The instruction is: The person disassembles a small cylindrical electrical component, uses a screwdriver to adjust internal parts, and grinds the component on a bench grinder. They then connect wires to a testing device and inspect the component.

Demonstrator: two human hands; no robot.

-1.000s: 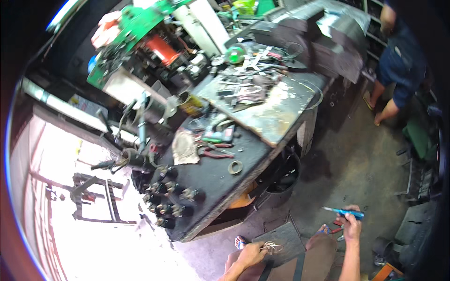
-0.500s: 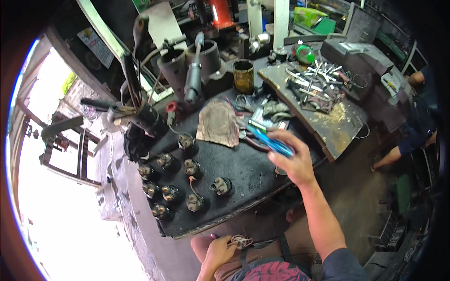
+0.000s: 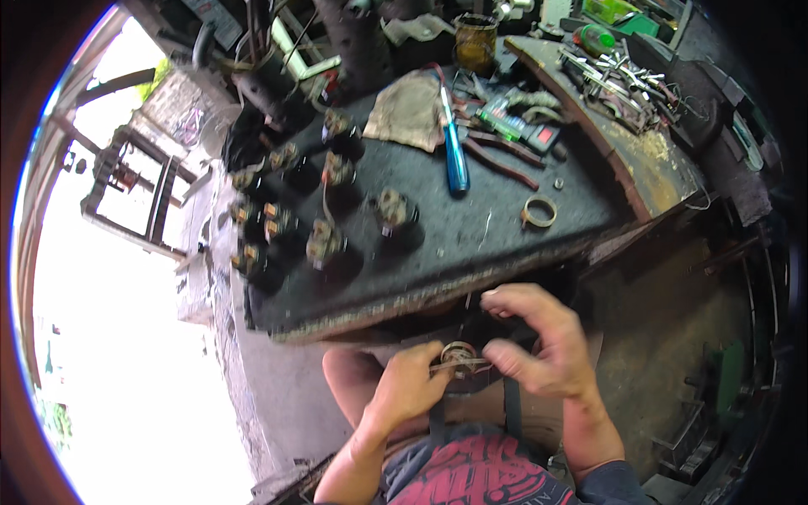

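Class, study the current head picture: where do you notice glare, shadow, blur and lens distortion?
Head view: glare burns the outdoor area at lower left to white; head view: deep shadow lies beneath the workbench; head view: the right hand looks slightly smeared; head view: the workbench's front edge bows, and the corners fall to black.

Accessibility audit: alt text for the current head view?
A person's left hand holds a small round part with pale strands, the right hand open beside it. On the dark workbench are a blue-handled screwdriver, pliers and black cylindrical parts.
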